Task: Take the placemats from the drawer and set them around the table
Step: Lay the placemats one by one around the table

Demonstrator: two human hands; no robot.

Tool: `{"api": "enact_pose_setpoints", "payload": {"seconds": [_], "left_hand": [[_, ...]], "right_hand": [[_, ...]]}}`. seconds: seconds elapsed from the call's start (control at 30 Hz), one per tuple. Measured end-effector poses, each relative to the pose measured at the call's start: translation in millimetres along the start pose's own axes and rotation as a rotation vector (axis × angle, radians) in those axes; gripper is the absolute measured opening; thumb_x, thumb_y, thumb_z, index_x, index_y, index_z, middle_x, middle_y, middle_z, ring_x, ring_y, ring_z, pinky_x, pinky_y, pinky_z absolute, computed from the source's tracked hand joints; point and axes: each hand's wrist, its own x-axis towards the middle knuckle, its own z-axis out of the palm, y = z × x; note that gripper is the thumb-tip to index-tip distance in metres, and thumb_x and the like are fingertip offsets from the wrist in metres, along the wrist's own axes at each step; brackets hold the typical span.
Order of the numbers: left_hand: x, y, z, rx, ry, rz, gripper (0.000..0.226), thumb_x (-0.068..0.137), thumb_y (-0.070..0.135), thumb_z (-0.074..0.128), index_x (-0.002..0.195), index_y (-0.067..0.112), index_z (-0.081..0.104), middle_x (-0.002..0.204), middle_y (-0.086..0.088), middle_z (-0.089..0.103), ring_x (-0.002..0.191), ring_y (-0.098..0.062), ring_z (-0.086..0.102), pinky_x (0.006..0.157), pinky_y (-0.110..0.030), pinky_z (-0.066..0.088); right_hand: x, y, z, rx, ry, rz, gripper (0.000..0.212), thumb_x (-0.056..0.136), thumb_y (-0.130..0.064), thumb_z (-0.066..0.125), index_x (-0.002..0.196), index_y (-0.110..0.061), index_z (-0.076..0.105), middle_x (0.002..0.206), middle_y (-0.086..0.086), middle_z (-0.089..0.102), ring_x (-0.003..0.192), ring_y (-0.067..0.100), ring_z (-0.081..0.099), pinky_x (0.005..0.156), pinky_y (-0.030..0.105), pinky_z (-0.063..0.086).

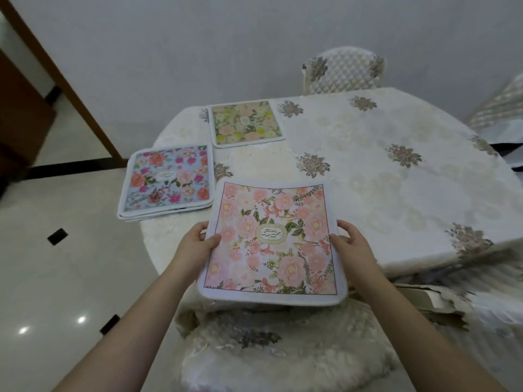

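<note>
Pale plain wall (pixel 175 46) behind, glossy cream floor tiles (pixel 65 264) below, round table (pixel 396 193) under a cream tablecloth (pixel 368 142) with grey flower sprigs.

Pink floral placemat (pixel 270 240) held just above the near edge of the table, tilted slightly, far half over the cloth, near half hanging out past the rim above a chair seat. Gripped at both side edges: left hand (pixel 198 240) curled round the left edge, thumb on top, fingers tucked beneath; right hand (pixel 352 240) curled round the right edge in the same way, thumb on the printed face.

Small stack of placemats (pixel 168 182) just to the left, blue floral one on top, lying on the table's left edge and jutting out a little over the floor. Count of the stack hard to tell; several white borders showing at the bottom edge.

Yellow-green placemat (pixel 246 123) lying flat farther back, beyond the stack, apart from it.

Quilted chair (pixel 343 72) tucked in at the far side. Fluffy chair cushion (pixel 283 360) right below the held mat. Brown door frame (pixel 56 72) at upper left.
</note>
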Motion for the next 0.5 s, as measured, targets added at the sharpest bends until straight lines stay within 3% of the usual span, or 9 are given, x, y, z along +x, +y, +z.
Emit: {"api": "enact_pose_setpoints", "payload": {"seconds": [0.13,0.27,0.4,0.5], "left_hand": [[30,-23,-7,0.028,0.018,-0.057,0.026,0.096,0.016,0.06,0.121,0.02,0.057,0.1,-0.009,0.073,0.082,-0.027,0.074,0.073,-0.044,0.061],[52,-39,-9,0.039,-0.002,-0.089,0.02,0.097,0.016,0.059,0.116,0.021,0.061,0.101,-0.009,0.073,0.083,-0.026,0.072,0.065,-0.037,0.057],[69,-49,-3,0.065,0.014,-0.098,0.016,0.095,0.013,0.062,0.109,0.019,0.068,0.099,-0.005,0.074,0.082,-0.023,0.072,0.072,-0.039,0.061],[79,-51,6,0.114,0.026,-0.088,0.017,0.094,0.012,0.062,0.108,0.018,0.071,0.098,-0.003,0.074,0.085,-0.023,0.072,0.078,-0.042,0.061]], "right_hand": [[39,5,27,-0.077,-0.01,0.025,0.034,0.101,-0.026,0.049,0.135,-0.032,0.047,0.09,0.0,0.073,0.071,0.017,0.073,0.065,0.037,0.059],[67,11,40,-0.171,-0.008,0.003,0.036,0.101,-0.025,0.048,0.137,-0.028,0.049,0.099,-0.002,0.069,0.079,0.017,0.071,0.069,0.036,0.058],[95,17,43,-0.246,0.034,-0.027,0.039,0.101,-0.022,0.049,0.14,-0.024,0.049,0.107,0.001,0.063,0.087,0.013,0.064,0.071,0.03,0.051],[113,22,45,-0.314,0.039,-0.042,0.04,0.101,-0.021,0.05,0.141,-0.021,0.049,0.105,0.002,0.061,0.091,0.018,0.062,0.075,0.03,0.047]]}}
